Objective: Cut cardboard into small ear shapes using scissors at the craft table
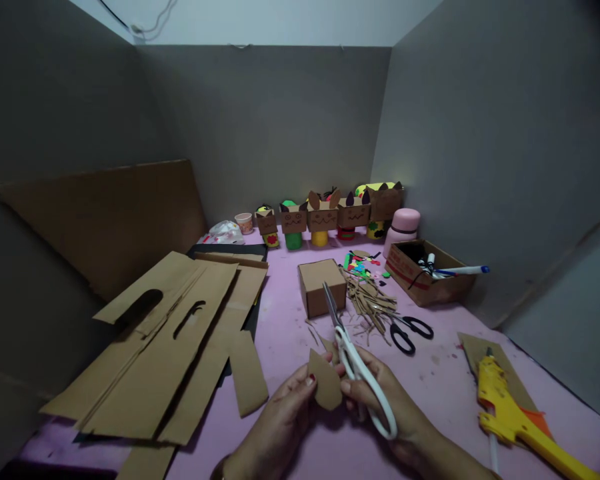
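Observation:
A leaf-shaped cardboard piece (325, 381) is pinched at its left edge by my left hand (285, 413). My right hand (390, 403) is closed round white-handled scissors (363, 380), and its fingertips also touch the cardboard piece's right side. The blades point up and away, looking nearly closed. Behind the leaf-shaped piece, another small pointed bit of cardboard (329, 348) partly shows near my fingers. Just beyond the blade tips stands a small cardboard box (321, 288), with thin cardboard strips (373, 303) heaped at its right.
Flat cardboard sheets (180, 347) cover the left side. Black-handled scissors (411, 332) lie right of the strips. A yellow glue gun (495, 393) rests at far right. Behind are an open box of pens (430, 283), a pink bottle (403, 230) and several box-headed figures (323, 220).

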Demonstrator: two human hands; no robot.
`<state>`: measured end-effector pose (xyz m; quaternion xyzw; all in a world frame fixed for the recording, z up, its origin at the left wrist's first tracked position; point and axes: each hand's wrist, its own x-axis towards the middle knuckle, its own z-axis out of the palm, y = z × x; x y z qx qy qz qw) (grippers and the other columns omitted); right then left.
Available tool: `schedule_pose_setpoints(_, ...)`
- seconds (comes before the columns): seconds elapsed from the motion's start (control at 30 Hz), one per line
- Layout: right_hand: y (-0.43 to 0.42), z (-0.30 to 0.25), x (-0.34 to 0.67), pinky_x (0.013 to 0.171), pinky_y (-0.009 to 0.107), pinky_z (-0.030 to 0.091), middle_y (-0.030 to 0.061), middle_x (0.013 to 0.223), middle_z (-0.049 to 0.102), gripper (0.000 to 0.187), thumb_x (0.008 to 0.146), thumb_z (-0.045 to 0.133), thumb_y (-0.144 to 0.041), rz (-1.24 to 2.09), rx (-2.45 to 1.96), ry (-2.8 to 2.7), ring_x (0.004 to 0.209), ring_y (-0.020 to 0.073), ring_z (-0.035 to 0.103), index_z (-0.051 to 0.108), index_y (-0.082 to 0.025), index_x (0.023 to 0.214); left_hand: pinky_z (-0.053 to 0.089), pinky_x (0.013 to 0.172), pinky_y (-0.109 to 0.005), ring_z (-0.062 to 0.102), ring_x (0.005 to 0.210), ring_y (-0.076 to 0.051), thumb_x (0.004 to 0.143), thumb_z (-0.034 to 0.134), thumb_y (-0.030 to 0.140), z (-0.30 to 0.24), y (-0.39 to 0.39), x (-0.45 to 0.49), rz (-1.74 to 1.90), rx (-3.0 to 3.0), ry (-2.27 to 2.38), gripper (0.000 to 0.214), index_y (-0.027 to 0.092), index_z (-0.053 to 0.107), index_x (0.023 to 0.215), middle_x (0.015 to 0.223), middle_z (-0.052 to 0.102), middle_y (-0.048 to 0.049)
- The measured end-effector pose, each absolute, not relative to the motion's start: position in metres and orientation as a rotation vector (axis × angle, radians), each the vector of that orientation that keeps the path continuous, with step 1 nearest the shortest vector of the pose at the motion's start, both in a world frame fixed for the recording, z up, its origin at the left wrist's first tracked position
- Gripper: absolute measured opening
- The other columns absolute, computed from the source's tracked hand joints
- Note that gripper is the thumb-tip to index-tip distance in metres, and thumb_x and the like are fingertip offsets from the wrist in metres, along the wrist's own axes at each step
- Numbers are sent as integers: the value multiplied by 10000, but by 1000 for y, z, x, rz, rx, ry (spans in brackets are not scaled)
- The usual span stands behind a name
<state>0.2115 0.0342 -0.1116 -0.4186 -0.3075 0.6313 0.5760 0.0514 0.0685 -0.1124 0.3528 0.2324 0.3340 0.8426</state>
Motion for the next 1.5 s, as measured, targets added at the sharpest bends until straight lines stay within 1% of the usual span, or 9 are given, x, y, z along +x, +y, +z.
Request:
schedule_pose_setpoints(0.17, 34, -111, 212, 395, 138, 371, -33, 761, 628, 530, 589, 805, -228, 1524, -1006, -657, 446, 34, 491, 587, -184, 1070, 348, 994, -405, 569, 1082, -261, 852, 579, 223, -106, 71, 49, 638, 731, 395, 363, 179, 616, 1211, 1196, 643, -127)
schedule_pose_setpoints(0.47, 31, -107, 212, 395, 136, 376, -14, 817, 642, 566, 566, 805, -239, 1599, -953, -591, 452, 32, 503, 583, -181, 1083, 395, 911, -355, 587, 1009, -238, 722, 747, 377, -105, 73, 48, 604, 823, 390, 505, 209, 606, 1177, 1106, 652, -105)
schedule_pose_setpoints(0.67, 30, -110, 212, 393, 147, 342, -51, 684, 573, 590, 616, 811, -313, 1520, -1016, -722, 429, 38, 444, 566, -180, 1135, 429, 822, -304, 614, 860, -174, 716, 765, 320, -105, 72, 48, 698, 834, 445, 318, 196, 636, 979, 962, 660, -56)
schedule_pose_setpoints(0.77, 29, -107, 214, 449, 165, 352, -74, 627, 512, 598, 618, 825, -302, 1394, -1040, -803, 490, 62, 428, 567, -188, 1145, 425, 732, -259, 585, 793, -139, 758, 730, 290, -108, 73, 48, 759, 880, 555, 263, 195, 605, 969, 895, 632, -36)
schedule_pose_setpoints(0.93, 27, -107, 209, 562, 217, 416, -50, 680, 574, 663, 550, 853, -199, 1360, -974, -962, 605, 115, 493, 580, -218, 1154, 358, 534, -202, 465, 566, -86, 711, 757, 353, -114, 75, 52, 816, 1053, 676, 283, 186, 554, 815, 666, 545, 35)
schedule_pose_setpoints(1.13, 27, -118, 201, 791, 312, 478, 37, 948, 670, 587, 577, 771, -107, 1286, -1053, -1061, 870, 203, 610, 607, -228, 1128, 367, 522, -207, 475, 563, -105, 651, 793, 367, -114, 70, 54, 858, 1147, 794, 327, 163, 560, 758, 618, 542, 29)
schedule_pose_setpoints(1.23, 29, -120, 202, 740, 308, 497, 46, 906, 685, 573, 596, 754, -122, 1287, -1059, -1054, 807, 199, 627, 588, -212, 1136, 378, 505, -207, 473, 526, -101, 689, 756, 405, -112, 68, 54, 818, 1132, 748, 310, 154, 580, 734, 592, 535, 28)
schedule_pose_setpoints(1.37, 30, -115, 206, 649, 270, 500, -3, 746, 662, 605, 578, 814, -196, 1372, -998, -902, 662, 158, 612, 557, -200, 1125, 439, 551, -236, 536, 548, -127, 863, 505, 501, -106, 68, 54, 790, 1123, 788, 408, 132, 633, 748, 628, 606, -27)
schedule_pose_setpoints(1.5, 30, -107, 206, 521, 184, 441, -43, 671, 627, 585, 528, 857, -203, 1439, -975, -779, 543, 95, 544, 581, -198, 1043, 423, 532, -227, 532, 508, -128, 860, 516, 490, -103, 70, 54, 806, 1200, 854, 437, 129, 629, 641, 552, 603, -32)
